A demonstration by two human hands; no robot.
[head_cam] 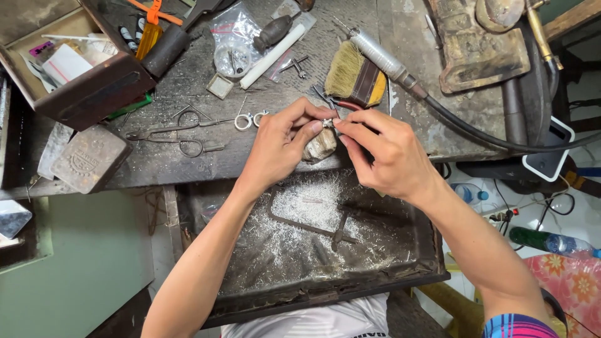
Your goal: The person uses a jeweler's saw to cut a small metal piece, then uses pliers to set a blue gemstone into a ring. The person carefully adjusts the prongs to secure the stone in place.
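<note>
Head view: the left hand [278,147] and right hand [382,156] pinch one small silver piece [327,123] between their fingertips, just above the wooden bench peg [319,147]. Steadying it against the peg would likely help. The piece's shape is too small to tell; below the hands, the filings tray [407,275] lies open.

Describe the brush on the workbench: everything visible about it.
The brush is short and wide, with pale tan bristles fanned toward the upper left, a dark band across its middle and a yellowish wooden end at lower right. It lies flat and slanted on the dusty grey bench, just beyond both hands. A metal rotary handpiece lies close along its upper right side; whether they touch is unclear. Red-handled pliers sit against its lower edge. Neither hand touches it.
</note>
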